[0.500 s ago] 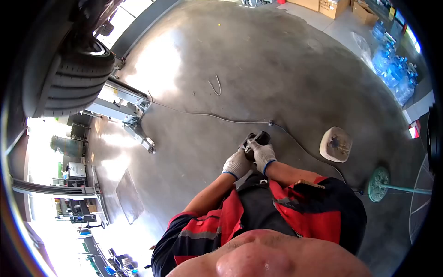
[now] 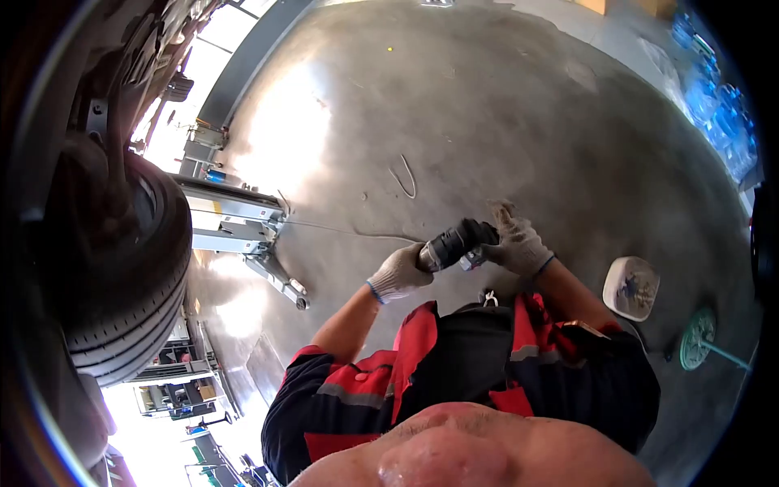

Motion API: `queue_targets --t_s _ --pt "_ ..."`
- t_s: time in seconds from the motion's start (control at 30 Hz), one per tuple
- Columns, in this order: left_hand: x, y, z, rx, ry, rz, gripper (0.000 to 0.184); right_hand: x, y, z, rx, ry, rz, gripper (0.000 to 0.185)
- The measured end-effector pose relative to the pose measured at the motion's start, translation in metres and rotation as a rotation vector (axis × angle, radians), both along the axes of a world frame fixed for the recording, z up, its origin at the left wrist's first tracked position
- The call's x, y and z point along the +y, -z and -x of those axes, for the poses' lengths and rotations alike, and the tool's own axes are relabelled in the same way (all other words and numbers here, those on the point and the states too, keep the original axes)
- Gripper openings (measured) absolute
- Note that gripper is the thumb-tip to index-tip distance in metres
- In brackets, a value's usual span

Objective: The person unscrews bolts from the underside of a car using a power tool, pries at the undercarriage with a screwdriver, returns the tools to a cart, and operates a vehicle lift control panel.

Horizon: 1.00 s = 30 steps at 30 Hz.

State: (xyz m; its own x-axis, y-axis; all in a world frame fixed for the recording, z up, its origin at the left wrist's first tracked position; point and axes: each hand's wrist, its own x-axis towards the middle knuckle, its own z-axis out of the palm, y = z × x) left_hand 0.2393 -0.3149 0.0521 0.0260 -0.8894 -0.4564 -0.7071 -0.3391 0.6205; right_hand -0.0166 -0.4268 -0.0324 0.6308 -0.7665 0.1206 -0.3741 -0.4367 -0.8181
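Both hands wear pale knit gloves with blue cuffs. My left hand [image 2: 403, 273] is closed around the metal nose end of a black cordless impact wrench [image 2: 456, 243], held in front of my body above the floor. The tool lies sideways, its nose toward the left and its thick black rear toward the right. At that rear end is my right hand [image 2: 521, 247], its fingers stretched upward and away from the tool. Its palm side is close to the handle and battery area; whether it touches there I cannot tell.
A raised car's tyre [image 2: 138, 268] fills the left side, near a lift arm [image 2: 268, 264]. On the floor lie a bent wire [image 2: 406, 177] and a cable [image 2: 349, 233]. Rightward are a pale tub [image 2: 617, 304], a green round base [image 2: 696, 339] and blue water bottles [image 2: 722, 114].
The tyre appears larger and lower at left. Earlier both hands were together on the tool; now it is turned sideways, my left hand on its nose, my right hand apart with fingers extended.
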Motion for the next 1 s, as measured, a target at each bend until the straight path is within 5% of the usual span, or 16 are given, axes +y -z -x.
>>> queue_targets --t_s 0.03,0.13,0.27,0.37,0.47,0.5,0.57,0.63,0.7,0.8,0.87,0.93,1.0 --pt "-0.02 -0.017 -0.008 -0.072 0.12 0.035 0.049 -0.024 -0.025 0.0 -0.116 0.033 0.122 0.073" --pt "-0.089 -0.078 -0.022 -0.291 0.349 0.064 0.045 -0.109 -0.055 -0.039 -0.23 -0.686 0.069 0.075" --pt "-0.169 -0.134 -0.041 -0.458 0.308 0.245 0.041 -0.195 -0.06 -0.106 -0.711 -0.977 -0.297 0.071" --pt "-0.22 -0.169 -0.037 -0.758 0.254 0.322 0.036 -0.245 -0.084 -0.132 -0.774 -1.154 -0.636 0.063" --pt "-0.248 -0.213 -0.042 -1.032 0.354 0.768 0.026 -0.273 -0.122 -0.16 -0.91 -1.094 -0.096 0.072" --pt "-0.258 -0.223 -0.041 -1.145 0.315 0.841 0.031 -0.284 -0.127 -0.164 -0.89 -1.103 -0.207 0.07" --pt "-0.275 -0.241 -0.047 -1.308 0.136 1.065 0.047 -0.3 -0.167 -0.181 -1.013 -1.147 -0.332 0.072" --pt "-0.288 -0.252 -0.068 -1.341 -0.093 1.228 0.058 -0.305 -0.217 -0.199 -1.137 -1.084 -0.129 0.076" --pt "-0.298 -0.265 -0.103 -1.317 -0.274 1.273 0.061 -0.327 -0.234 -0.243 -1.107 -0.886 0.356 0.077" --pt "-0.307 -0.316 -0.092 -0.62 -0.273 1.308 0.035 -0.347 -0.264 -0.288 -0.826 -0.355 1.051 0.077" --pt "-0.326 -0.335 -0.106 0.83 -0.469 1.205 0.029 -0.353 -0.289 -0.296 -0.69 -0.178 1.171 0.073" --pt "-0.327 -0.353 -0.126 0.337 -0.516 1.242 0.03 -0.369 -0.314 -0.319 -0.593 -0.116 1.339 0.066" --pt "-0.338 -0.369 -0.156 -0.286 -0.296 1.334 0.029 -0.386 -0.336 -0.333 -0.544 -0.035 1.437 0.059"
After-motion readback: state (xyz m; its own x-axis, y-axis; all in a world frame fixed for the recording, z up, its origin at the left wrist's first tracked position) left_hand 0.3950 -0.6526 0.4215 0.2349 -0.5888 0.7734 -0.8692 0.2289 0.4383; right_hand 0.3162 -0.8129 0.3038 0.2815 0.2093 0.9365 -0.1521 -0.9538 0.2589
